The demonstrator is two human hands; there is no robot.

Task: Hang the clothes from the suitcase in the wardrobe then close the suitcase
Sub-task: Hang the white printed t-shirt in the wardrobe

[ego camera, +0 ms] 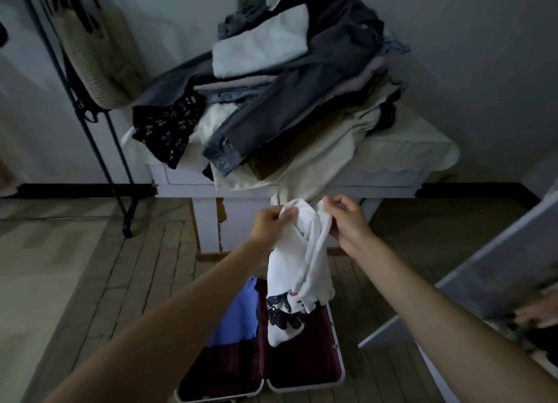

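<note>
A white garment [297,266] with a black print near its lower end hangs in the air above the open suitcase [305,360]. My left hand [271,223] grips its top edge on the left. My right hand [347,218] pinches the top edge on the right. The suitcase lies open on the wooden floor, dark red inside, with a blue garment [234,315] lying in its left half. The wardrobe door [495,266] shows at the right edge.
A white table [392,173] behind the suitcase bears a tall pile of clothes [290,79]. A black metal rack [90,124] with a woven bag [99,55] stands at the left. Bare wooden floor [126,269] lies to the left.
</note>
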